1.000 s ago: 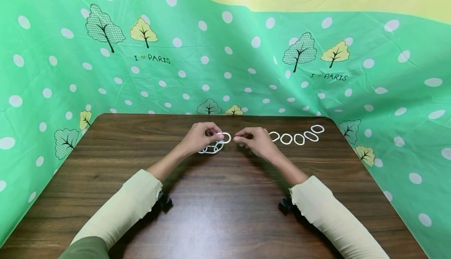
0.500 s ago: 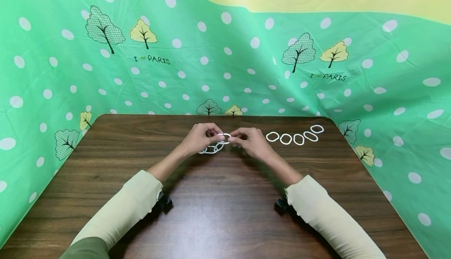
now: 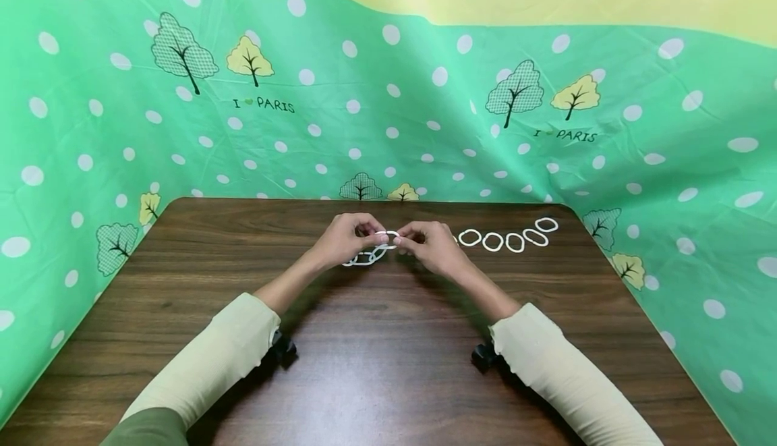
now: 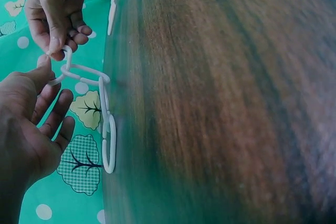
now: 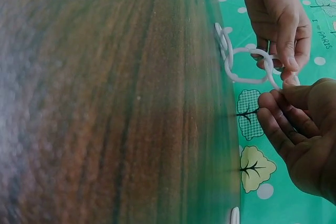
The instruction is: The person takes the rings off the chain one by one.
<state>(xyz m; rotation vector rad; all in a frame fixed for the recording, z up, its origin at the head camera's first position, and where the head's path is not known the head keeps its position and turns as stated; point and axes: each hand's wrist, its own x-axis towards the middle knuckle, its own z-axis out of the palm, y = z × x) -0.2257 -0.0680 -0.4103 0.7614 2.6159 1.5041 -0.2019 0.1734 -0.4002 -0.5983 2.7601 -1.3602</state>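
Note:
In the head view, a white oval plastic chain link (image 3: 391, 234) is held up between both hands over the far middle of the table. My left hand (image 3: 347, 240) pinches its left side between thumb and fingers. On its right side, the thumb and fingertips of my right hand (image 3: 432, 241) pinch the same link. From it hang more joined white links (image 4: 86, 71), the lowest link (image 4: 109, 142) touching the table in the left wrist view. The right wrist view shows the fingertips of both hands meeting at the held link (image 5: 273, 72); fingertips partly hide it.
To the right, several loose white links (image 3: 514, 242) lie in a curved row on the brown wooden table (image 3: 388, 338). One more shows partly behind my right hand. A green dotted cloth (image 3: 394, 115) hangs behind the far table edge.
My right hand has moved left and taken hold of the link that my left hand holds. Loose links it covered before now show. The left hand has stayed nearly still.

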